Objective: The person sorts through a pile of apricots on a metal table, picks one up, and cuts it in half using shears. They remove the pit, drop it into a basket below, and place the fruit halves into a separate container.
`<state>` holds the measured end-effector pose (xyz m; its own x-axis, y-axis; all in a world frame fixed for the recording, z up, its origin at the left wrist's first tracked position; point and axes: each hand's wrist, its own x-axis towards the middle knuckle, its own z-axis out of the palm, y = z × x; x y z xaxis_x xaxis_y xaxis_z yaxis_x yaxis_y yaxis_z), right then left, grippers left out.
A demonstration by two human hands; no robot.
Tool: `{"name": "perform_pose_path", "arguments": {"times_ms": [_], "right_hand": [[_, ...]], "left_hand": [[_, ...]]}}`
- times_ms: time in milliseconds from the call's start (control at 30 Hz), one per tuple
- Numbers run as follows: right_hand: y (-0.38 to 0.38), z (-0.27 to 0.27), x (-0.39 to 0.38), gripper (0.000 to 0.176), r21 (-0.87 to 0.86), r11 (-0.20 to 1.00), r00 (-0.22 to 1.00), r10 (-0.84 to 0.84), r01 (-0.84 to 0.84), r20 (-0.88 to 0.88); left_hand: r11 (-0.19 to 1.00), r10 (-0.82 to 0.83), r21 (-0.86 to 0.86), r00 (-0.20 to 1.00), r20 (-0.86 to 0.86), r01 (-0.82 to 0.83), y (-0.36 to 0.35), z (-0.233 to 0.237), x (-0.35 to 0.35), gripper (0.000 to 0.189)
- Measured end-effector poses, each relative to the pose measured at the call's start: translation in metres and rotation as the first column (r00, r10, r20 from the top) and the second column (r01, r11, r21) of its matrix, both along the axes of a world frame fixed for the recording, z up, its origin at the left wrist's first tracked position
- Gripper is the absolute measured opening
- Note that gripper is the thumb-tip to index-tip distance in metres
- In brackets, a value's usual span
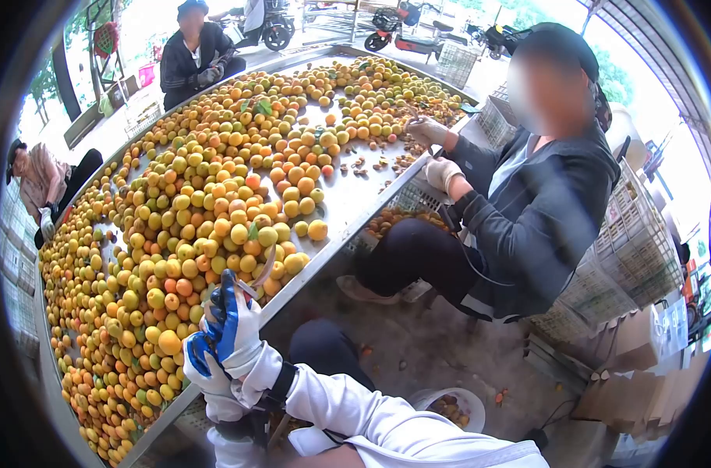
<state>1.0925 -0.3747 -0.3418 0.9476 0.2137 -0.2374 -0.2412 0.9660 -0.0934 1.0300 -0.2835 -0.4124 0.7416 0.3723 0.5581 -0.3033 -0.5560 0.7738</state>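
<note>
Loads of whole fruit (168, 341) heaped on the desk (341, 204), just some scraps (451, 407) in the bucket (478, 406), so mostly undone imo. Right hand (238, 331) is curled round a knife (267, 267); left hand (205, 368) half-curled, can't tell what's in it.

Blue-palmed gloves (235, 324), curved blade (267, 267), heaped orange-yellow fruit (207, 171)

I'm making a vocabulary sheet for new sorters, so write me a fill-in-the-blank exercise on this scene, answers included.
The camera wearer's right hand has a white and ____ glove. Heaped fruit lies on a metal ____. The nearest co-worker wears ____ on both hands. The bucket on the ground is coloured ____.
Answers: blue; table; gloves; white.
</note>
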Motion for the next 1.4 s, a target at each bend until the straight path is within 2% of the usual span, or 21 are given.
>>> {"name": "perform_pose_path", "arguments": {"times_ms": [167, 233, 267, 400, 467, 500, 533, 667, 700, 733, 767, 800, 833, 933, 967, 1033, 1100, 1167, 1300, 1367, 1400], "right_hand": [[0.009, -0.009, 0.009, 0.024, 0.028, 0.999, 1.000, -0.025, 0.025, 0.009], [0.006, -0.008, 0.011, 0.027, 0.207, 0.976, 0.998, 0.065, -0.064, -0.001], [0.008, -0.008, 0.010, 0.030, 0.091, 0.993, 0.997, 0.072, -0.076, 0.042], [0.007, -0.020, 0.013, 0.032, 0.198, 0.966, 0.985, 0.155, -0.167, 0.073], [0.010, -0.035, 0.014, 0.033, 0.337, 0.908, 0.927, 0.125, -0.250, 0.353], [0.010, -0.038, 0.013, 0.033, 0.335, 0.908, 0.926, 0.128, -0.253, 0.354], [0.011, -0.041, 0.012, 0.033, 0.314, 0.911, 0.902, 0.120, -0.267, 0.415], [0.019, -0.053, 0.018, 0.039, 0.330, 0.883, 0.739, 0.028, -0.334, 0.673], [0.019, -0.053, 0.017, 0.039, 0.329, 0.883, 0.737, 0.028, -0.334, 0.675], [0.020, -0.053, 0.015, 0.039, 0.326, 0.885, 0.750, 0.038, -0.333, 0.660], [0.020, -0.051, 0.014, 0.040, 0.323, 0.886, 0.761, 0.049, -0.332, 0.647], [0.020, -0.048, 0.008, 0.040, 0.074, 0.984, 0.710, 0.066, -0.164, 0.701], [0.018, -0.047, 0.008, 0.035, 0.230, 0.925, 0.779, 0.101, -0.302, 0.619], [0.016, -0.034, 0.005, 0.027, 0.222, 0.915, 0.814, 0.164, -0.337, 0.557], [0.015, -0.029, 0.003, 0.024, 0.125, 0.940, 0.843, 0.219, -0.317, 0.491], [0.011, -0.018, -0.001, 0.024, 0.026, 0.954, 0.870, 0.263, -0.300, 0.418], [0.008, -0.010, -0.005, 0.022, -0.011, 0.950, 0.855, 0.287, -0.313, 0.431], [0.010, -0.014, -0.005, 0.022, -0.003, 0.945, 0.845, 0.292, -0.326, 0.448], [0.015, -0.019, -0.005, 0.021, -0.074, 0.955, 0.871, 0.294, -0.289, 0.394], [0.017, -0.023, -0.002, 0.021, 0.009, 0.981, 0.935, 0.180, -0.192, 0.307], [0.017, -0.022, 0.002, 0.024, 0.049, 0.982, 0.957, 0.164, -0.180, 0.238]], "left_hand": [[0.998, 0.054, 0.022, 0.998, -0.015, -0.054, 0.007, -0.007, 0.008, 0.043], [0.998, 0.054, -0.015, 0.998, -0.024, -0.055, 0.000, 0.002, 0.008, 0.043], [0.997, 0.045, -0.067, 0.997, -0.060, -0.049, -0.003, 0.007, 0.007, 0.043], [0.941, -0.011, -0.335, 0.990, -0.144, -0.038, -0.009, 0.017, 0.003, 0.040], [0.894, -0.042, -0.448, 0.986, -0.163, -0.036, -0.004, 0.003, -0.003, 0.038], [0.992, 0.111, -0.049, 0.992, -0.057, -0.114, -0.004, -0.002, -0.005, 0.036], [0.911, 0.206, 0.345, 0.973, 0.100, -0.228, -0.004, -0.005, -0.008, 0.037], [0.823, 0.270, 0.495, 0.958, 0.093, -0.279, 0.000, -0.006, -0.016, 0.043], [0.997, 0.041, -0.060, 0.999, -0.027, -0.042, 0.002, -0.008, -0.015, 0.041], [0.776, -0.219, -0.605, 0.976, 0.003, 0.176, 0.003, -0.009, -0.014, 0.040], [0.776, -0.219, -0.606, 0.976, 0.006, 0.178, 0.001, -0.002, -0.014, 0.040], [0.596, -0.282, -0.779, 0.959, 0.025, 0.195, -0.002, 0.011, -0.015, 0.040], [0.380, -0.337, -0.904, 0.940, 0.059, 0.193, -0.004, 0.021, -0.015, 0.040], [0.293, -0.362, -0.938, 0.930, 0.069, 0.184, -0.006, 0.030, -0.018, 0.039], [0.292, -0.363, -0.939, 0.929, 0.069, 0.184, -0.007, 0.031, -0.019, 0.039], [0.570, -0.333, -0.799, 0.943, -0.010, 0.193, -0.013, 0.034, -0.024, 0.039], [0.631, -0.276, -0.759, 0.961, -0.027, 0.160, -0.021, 0.042, -0.030, 0.038], [0.938, -0.293, -0.228, 0.948, -0.121, 0.261, -0.011, 0.039, -0.035, 0.046], [0.900, -0.308, -0.365, 0.940, -0.148, 0.237, 0.002, 0.023, -0.028, 0.051], [0.596, -0.358, -0.782, 0.932, -0.054, 0.183, 0.018, 0.004, -0.018, 0.042], [0.807, -0.265, -0.566, 0.960, -0.092, 0.169, 0.013, 0.001, -0.016, 0.037]]}}
